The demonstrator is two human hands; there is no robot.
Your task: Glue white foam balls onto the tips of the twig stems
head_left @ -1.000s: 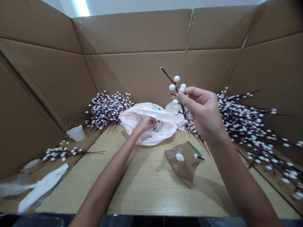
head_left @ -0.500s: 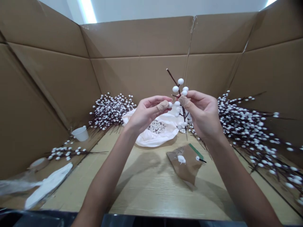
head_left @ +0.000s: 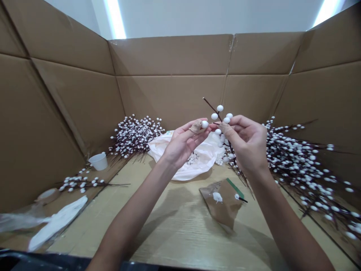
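Ball just left of the bare twig, between two pinches

The left hand pinches the one loose ball at its fingertips, thumb against fingers, so the gap there is narrow, no wider than the ball. The right hand grips the stem between thumb and forefinger, also closed tight.

The stem's long axis runs steeply across the right fingertips: its bare top leans up and to the left of them, its lower end drops down and slightly right. From it, the short twig sticks out sideways, left of the right thumb, towards the ball. Its root is nearer the right hand, its tip nearer the left. Ball and twig are nearly level; whether they touch cannot be told.

Other balls sit on the stem above and below the right fingertips. The bag lies below and beyond the left fingers, the card below the right ones.
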